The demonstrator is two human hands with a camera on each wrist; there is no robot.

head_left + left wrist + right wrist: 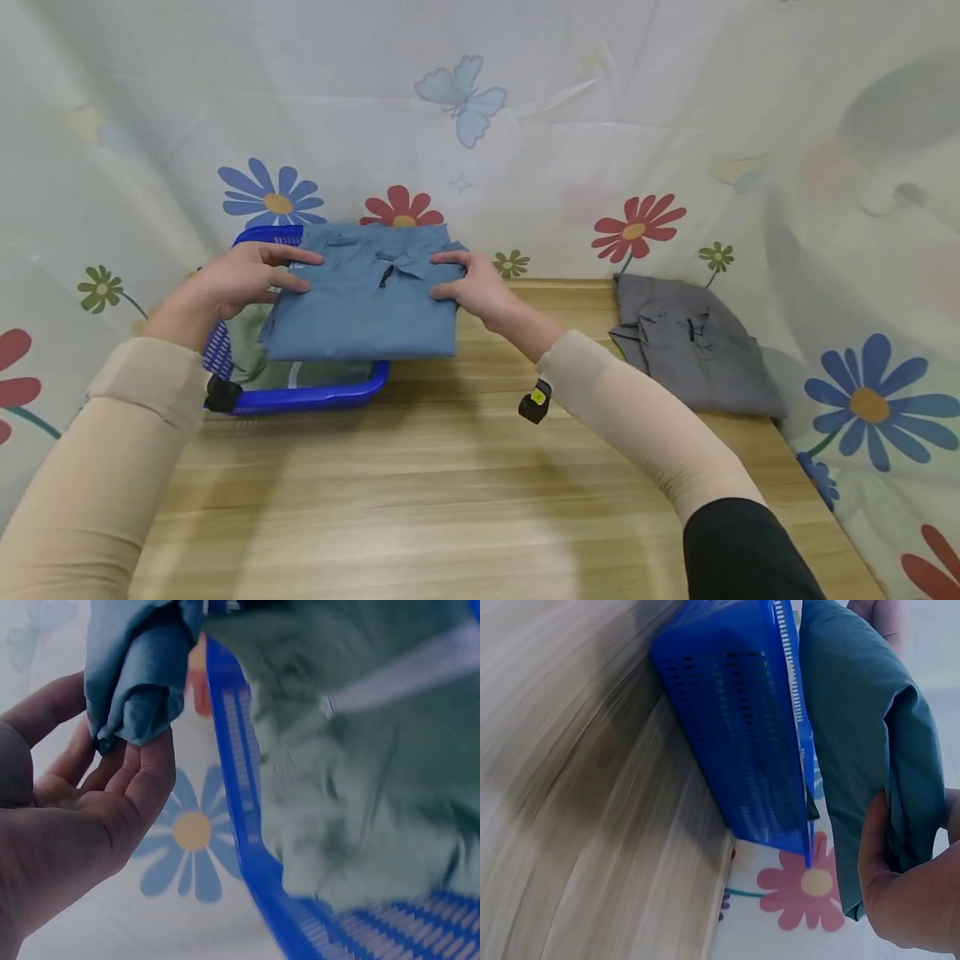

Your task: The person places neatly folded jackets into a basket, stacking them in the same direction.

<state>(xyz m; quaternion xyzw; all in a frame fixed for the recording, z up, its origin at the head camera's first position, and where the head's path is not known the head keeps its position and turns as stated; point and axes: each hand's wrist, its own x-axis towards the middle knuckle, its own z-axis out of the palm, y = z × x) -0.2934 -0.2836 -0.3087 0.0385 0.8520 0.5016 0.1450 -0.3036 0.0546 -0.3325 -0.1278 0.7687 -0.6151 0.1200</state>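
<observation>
A folded blue shirt with a dark zip at its collar is held level above a blue plastic basket. My left hand grips its left edge, thumb on top and fingers curled beneath, as the left wrist view shows. On the opposite edge my right hand pinches the folded layers between thumb and fingers. Inside the basket lies a green garment with a pale strip across it. In the right wrist view the blue shirt hangs just over the basket's rim, apart from it.
A folded grey shirt lies at the right back of the wooden table. Behind the table hangs a white cloth printed with flowers and a butterfly. The basket stands at the table's left back, close to this cloth.
</observation>
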